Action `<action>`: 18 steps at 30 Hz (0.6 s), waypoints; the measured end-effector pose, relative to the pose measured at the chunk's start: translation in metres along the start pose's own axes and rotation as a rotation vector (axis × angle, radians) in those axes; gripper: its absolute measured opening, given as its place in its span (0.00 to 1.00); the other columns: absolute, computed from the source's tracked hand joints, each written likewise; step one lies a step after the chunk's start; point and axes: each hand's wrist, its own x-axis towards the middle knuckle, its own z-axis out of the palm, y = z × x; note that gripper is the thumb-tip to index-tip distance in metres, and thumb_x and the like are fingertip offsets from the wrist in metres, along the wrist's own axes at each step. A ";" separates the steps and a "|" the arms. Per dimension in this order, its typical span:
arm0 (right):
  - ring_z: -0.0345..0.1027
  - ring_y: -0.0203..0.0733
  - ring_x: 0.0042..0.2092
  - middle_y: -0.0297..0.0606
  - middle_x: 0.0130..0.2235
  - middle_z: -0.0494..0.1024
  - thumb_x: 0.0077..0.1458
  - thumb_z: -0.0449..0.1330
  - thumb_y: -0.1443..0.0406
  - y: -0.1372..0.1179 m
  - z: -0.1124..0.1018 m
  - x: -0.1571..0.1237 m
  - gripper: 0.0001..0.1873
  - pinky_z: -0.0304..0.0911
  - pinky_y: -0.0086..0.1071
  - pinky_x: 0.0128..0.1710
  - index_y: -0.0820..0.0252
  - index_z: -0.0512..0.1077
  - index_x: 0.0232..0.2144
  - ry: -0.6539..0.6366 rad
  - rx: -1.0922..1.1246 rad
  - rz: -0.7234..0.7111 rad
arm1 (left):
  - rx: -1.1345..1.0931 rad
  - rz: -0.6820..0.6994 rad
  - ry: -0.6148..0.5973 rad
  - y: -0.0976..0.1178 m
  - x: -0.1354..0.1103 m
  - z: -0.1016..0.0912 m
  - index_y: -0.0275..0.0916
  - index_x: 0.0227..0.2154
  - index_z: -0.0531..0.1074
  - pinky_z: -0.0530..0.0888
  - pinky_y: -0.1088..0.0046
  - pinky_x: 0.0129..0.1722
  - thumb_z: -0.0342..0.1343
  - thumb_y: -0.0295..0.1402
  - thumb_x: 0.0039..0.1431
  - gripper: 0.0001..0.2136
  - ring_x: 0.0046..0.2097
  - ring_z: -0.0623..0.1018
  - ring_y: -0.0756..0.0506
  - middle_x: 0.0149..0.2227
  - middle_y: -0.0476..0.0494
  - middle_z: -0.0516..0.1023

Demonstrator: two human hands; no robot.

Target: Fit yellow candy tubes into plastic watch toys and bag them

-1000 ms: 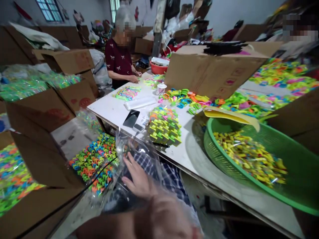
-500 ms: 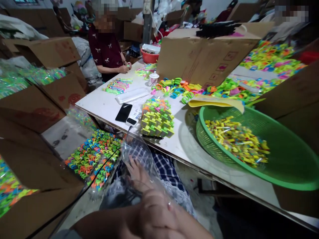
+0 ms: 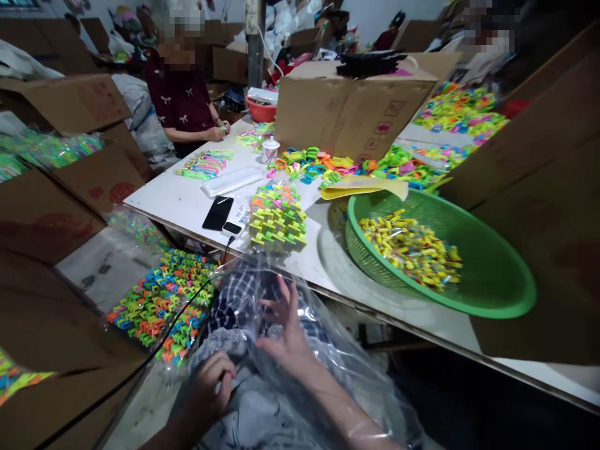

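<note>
My right hand (image 3: 285, 331) is inside a large clear plastic bag (image 3: 337, 375), its fingers spread and holding nothing. The film runs down around the forearm over my lap. To its left, over my lap, is my left hand (image 3: 216, 381), its fingers curled in; I see nothing in them. At the table edge, ahead of both hands, a clear pack of yellow, green and orange plastic pieces (image 3: 277, 222) sits on the white table (image 3: 173, 203). A black phone (image 3: 218, 213) and a small white device with a dark screen (image 3: 232, 229) lie left of that pack.
A green basket (image 3: 497, 275) of small yellow pieces stands at the right. Packed colourful pieces (image 3: 162, 303) lie low at my left, with a black cable (image 3: 154, 350) across them. Cardboard boxes (image 3: 42, 206) line the left. Another person (image 3: 180, 100) sits across the table.
My right hand has risen and spread its fingers inside the bag, which now covers more of the forearm. My left hand has moved back left from over my right arm. The view has shifted right.
</note>
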 end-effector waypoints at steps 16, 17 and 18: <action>0.59 0.53 0.56 0.53 0.64 0.49 0.54 0.50 0.45 -0.030 -0.061 -0.020 0.44 0.64 0.45 0.47 0.57 0.40 0.65 0.869 -0.210 0.107 | 0.328 0.440 -1.023 0.068 0.016 0.086 0.37 0.26 0.71 0.67 0.68 0.45 0.42 0.39 0.64 0.18 0.37 0.75 0.45 0.30 0.44 0.77; 0.58 0.53 0.57 0.55 0.64 0.48 0.52 0.51 0.44 -0.033 -0.070 -0.018 0.48 0.63 0.46 0.49 0.60 0.38 0.65 0.908 -0.291 0.067 | 0.312 0.458 -1.028 0.067 0.014 0.082 0.38 0.24 0.70 0.67 0.68 0.44 0.40 0.42 0.65 0.20 0.35 0.74 0.46 0.28 0.45 0.76; 0.55 0.55 0.59 0.58 0.65 0.44 0.51 0.51 0.43 -0.035 -0.079 -0.016 0.52 0.61 0.48 0.51 0.63 0.33 0.65 0.915 -0.346 0.032 | 0.285 0.460 -1.012 0.066 0.012 0.078 0.38 0.23 0.69 0.67 0.69 0.43 0.38 0.44 0.65 0.23 0.33 0.73 0.47 0.27 0.45 0.75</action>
